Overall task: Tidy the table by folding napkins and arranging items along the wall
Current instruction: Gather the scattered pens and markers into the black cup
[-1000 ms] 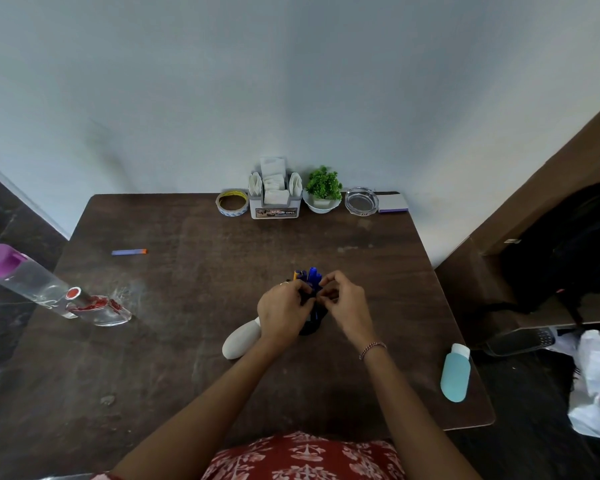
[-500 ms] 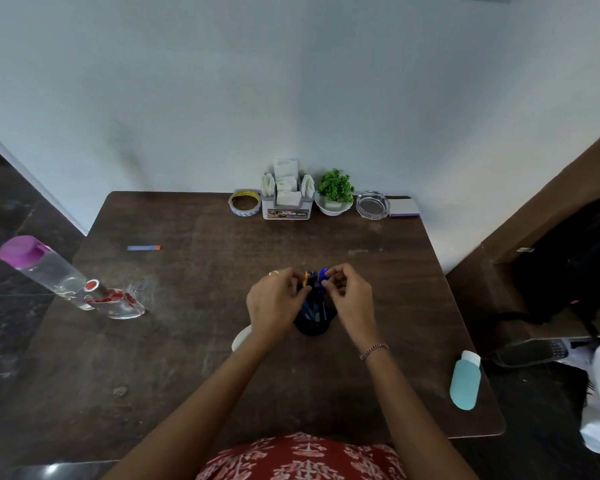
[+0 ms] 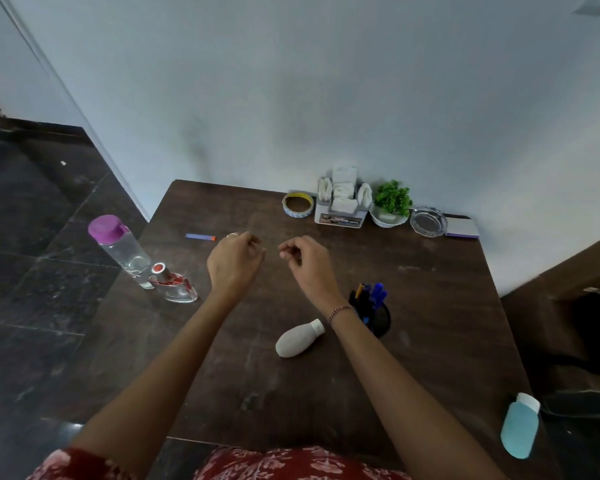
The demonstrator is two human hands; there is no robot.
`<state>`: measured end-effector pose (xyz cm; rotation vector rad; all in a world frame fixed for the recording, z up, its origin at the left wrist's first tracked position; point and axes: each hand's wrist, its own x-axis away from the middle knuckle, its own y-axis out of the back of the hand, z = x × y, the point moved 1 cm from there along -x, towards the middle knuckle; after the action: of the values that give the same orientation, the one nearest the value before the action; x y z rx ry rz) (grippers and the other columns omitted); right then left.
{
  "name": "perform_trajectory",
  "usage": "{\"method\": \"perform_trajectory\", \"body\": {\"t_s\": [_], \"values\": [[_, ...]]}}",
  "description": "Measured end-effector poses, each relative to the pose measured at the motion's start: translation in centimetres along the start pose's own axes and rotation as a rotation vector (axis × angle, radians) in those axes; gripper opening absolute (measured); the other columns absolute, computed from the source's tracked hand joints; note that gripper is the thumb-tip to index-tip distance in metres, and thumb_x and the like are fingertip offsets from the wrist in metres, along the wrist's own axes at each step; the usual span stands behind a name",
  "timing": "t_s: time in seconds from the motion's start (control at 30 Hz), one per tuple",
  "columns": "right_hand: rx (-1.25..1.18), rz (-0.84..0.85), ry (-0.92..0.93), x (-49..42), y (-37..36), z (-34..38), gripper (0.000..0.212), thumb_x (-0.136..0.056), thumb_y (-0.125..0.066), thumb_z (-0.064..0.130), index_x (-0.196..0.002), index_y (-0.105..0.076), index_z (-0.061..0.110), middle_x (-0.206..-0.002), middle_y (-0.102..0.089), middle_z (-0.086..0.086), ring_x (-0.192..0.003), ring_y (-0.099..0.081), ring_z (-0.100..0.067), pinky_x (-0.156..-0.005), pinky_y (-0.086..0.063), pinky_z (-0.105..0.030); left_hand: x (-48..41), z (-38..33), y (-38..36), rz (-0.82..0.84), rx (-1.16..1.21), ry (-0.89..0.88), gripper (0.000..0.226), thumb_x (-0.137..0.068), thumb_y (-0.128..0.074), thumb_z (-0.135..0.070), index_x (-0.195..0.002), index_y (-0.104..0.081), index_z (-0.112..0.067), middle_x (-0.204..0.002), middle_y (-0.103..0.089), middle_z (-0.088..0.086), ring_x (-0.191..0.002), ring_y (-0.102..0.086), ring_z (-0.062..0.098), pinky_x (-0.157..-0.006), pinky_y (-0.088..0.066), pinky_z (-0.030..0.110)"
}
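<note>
- L hand: raised over tabletop centre, toward the far edge. Fingers loosely curled, nothing held.
- R hand: just beside L hand, not touching it. Fingers loosely curled, nothing held.
- Napkins: folded, upright in napkin holder at far edge, against wall.
- Far-edge row, L to R: tape roll, napkin holder, potted plant, glass ashtray, notepad at far R corner.
- Pen cup: upright, R of centre, partly behind R wrist; blue pens inside.
- White bottle: on its side, centre, near pen cup.
- Blue bottle: on its side, near R front corner.
- Clear bottle w/ purple cap and perfume bottle: L edge, close together.
- Marker: lying flat, far L area, near L hand.
</note>
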<state>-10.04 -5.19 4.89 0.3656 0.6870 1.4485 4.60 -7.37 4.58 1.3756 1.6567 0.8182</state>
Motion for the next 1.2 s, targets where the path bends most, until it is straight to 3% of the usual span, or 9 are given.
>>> {"method": "perform_trajectory", "body": {"t_s": [0.07, 0.2, 0.3, 0.7, 1.0, 1.2], "values": [[0.023, 0.042, 0.028, -1.6, -1.8, 0.7, 0.012, -0.088, -0.059, 0.005, -0.096, -0.067, 0.008, -0.097, -0.063, -0.004, -0.082, -0.057, -0.006, -0.073, -0.045, -0.007, -2.1, 1.7, 0.6, 0.002, -0.048, 0.008, 0.018, -0.085, -0.061, -0.027, -0.095, -0.070, -0.015, -0.094, -0.066, 0.007, -0.085, -0.063, 0.025, -0.064, -0.041, 0.030], [0.060, 0.104, 0.051, -5.2, -5.7, 1.6, 0.014, -0.088, -0.059, 0.005, -0.098, -0.068, 0.006, -0.099, -0.064, -0.007, -0.087, -0.063, -0.016, -0.082, -0.053, -0.028, -6.6, 5.5, 1.6, 0.017, -0.123, 0.052, 0.020, -0.085, -0.052, -0.015, -0.093, -0.071, -0.014, -0.098, -0.066, 0.008, -0.089, -0.062, 0.029, -0.067, -0.043, 0.032], [0.114, 0.152, 0.048, -8.0, -8.4, 1.9, 0.015, -0.088, -0.059, 0.007, -0.100, -0.068, 0.007, -0.101, -0.064, -0.009, -0.090, -0.062, -0.020, -0.084, -0.052, -0.033, -9.6, 8.2, 1.8, 0.061, -0.194, 0.042, 0.027, -0.084, -0.050, -0.006, -0.100, -0.071, -0.014, -0.105, -0.065, 0.010, -0.096, -0.061, 0.032, -0.073, -0.045, 0.033], [0.309, 0.358, -0.059, -14.7, -18.0, -0.4, 0.021, -0.088, -0.058, 0.006, -0.106, -0.067, 0.003, -0.109, -0.062, -0.015, -0.100, -0.060, -0.032, -0.089, -0.048, -0.040, -16.9, 16.8, -3.2, 0.305, -0.295, 0.010, 0.026, -0.087, -0.053, -0.005, -0.104, -0.071, -0.013, -0.105, -0.067, 0.011, -0.094, -0.064, 0.029, -0.080, -0.052, 0.034], [0.341, 0.458, -0.098, -17.6, -22.8, -2.3, 0.030, -0.086, -0.064, 0.015, -0.111, -0.064, 0.000, -0.124, -0.057, -0.020, -0.118, -0.053, -0.031, -0.100, -0.043, -0.039, -19.1, 18.4, -6.1, 0.564, -0.424, -0.005, 0.022, -0.078, -0.066, -0.004, -0.099, -0.071, -0.011, -0.102, -0.067, 0.011, -0.092, -0.065, 0.030, -0.080, -0.055, 0.035], [0.421, 0.476, -0.049, -17.6, -23.9, -2.6, 0.026, -0.086, -0.064, 0.016, -0.108, -0.067, 0.003, -0.113, -0.058, -0.014, -0.102, -0.057, -0.029, -0.085, -0.050, -0.037, -19.9, 18.5, -6.5, 0.678, -0.462, -0.055, 0.023, -0.079, -0.070, -0.012, -0.102, -0.071, -0.014, -0.105, -0.067, 0.011, -0.096, -0.064, 0.031, -0.078, -0.051, 0.034]]}}
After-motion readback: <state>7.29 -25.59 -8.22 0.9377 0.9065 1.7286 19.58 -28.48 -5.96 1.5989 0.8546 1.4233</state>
